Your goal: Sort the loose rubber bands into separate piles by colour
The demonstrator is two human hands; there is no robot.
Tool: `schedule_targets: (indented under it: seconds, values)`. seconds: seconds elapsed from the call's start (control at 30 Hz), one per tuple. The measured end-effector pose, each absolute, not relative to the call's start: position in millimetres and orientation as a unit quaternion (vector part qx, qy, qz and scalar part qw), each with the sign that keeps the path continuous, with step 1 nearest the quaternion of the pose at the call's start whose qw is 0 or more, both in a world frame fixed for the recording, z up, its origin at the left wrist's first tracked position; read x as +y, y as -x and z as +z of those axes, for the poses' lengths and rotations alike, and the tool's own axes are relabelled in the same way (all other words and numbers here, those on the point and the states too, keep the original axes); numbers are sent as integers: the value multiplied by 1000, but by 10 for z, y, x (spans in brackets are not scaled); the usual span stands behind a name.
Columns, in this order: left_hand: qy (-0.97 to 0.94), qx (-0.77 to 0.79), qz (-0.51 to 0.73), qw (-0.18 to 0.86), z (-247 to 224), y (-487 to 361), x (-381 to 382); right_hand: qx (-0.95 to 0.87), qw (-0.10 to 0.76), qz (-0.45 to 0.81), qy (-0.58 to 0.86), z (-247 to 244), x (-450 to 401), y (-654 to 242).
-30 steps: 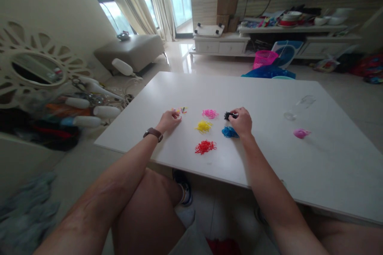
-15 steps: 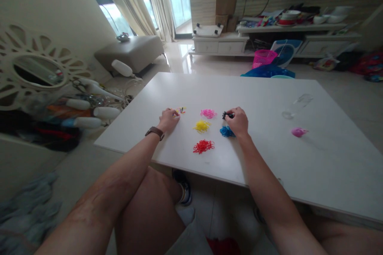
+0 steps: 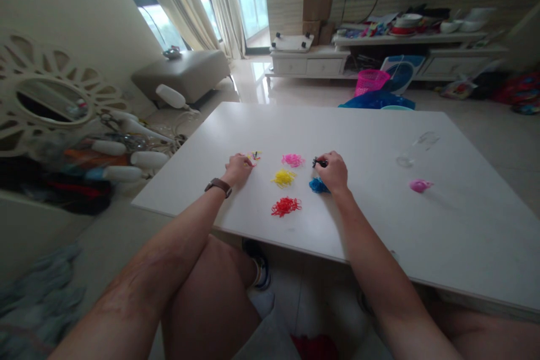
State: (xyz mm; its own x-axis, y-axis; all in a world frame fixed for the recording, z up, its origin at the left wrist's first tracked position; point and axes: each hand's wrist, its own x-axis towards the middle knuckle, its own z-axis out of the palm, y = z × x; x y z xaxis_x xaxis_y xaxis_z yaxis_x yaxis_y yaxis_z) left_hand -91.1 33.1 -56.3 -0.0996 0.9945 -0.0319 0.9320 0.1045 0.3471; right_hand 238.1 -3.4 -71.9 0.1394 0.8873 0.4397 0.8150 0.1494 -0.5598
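Note:
Small rubber bands lie sorted by colour on the white table. My right hand point(image 3: 334, 173) has its fingers closed on the black rubber bands point(image 3: 317, 162), partly covering that pile. Just below it sits the blue pile point(image 3: 319, 185), its right side hidden by the hand. On the left, my left hand point(image 3: 238, 170) rests on the table with fingers pinched together at the edge of a small mixed-colour pile point(image 3: 255, 155); what is between the fingertips is too small to make out. Between my hands lie the pink point(image 3: 292, 160), yellow point(image 3: 284, 178) and red point(image 3: 286, 206) piles.
On the right of the white table point(image 3: 371, 225) are a clear container lying on its side point(image 3: 427, 139), a clear round piece point(image 3: 405, 162) and a pink-purple object point(image 3: 420, 185). A pink basket point(image 3: 371, 82) stands beyond the far edge. White lamp-like heads point(image 3: 149, 159) crowd the left.
Both hands stay almost in place, with only slight finger movement at the mixed pile and the black pile. The whole view has shifted very slightly.

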Motion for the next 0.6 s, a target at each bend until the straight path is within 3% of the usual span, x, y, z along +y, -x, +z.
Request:
schedule_targets:
  seconds: [0.6]
  values:
    - [-764, 539, 231, 270, -370, 727, 286, -666, 368, 60, 646, -698, -39, -2368]
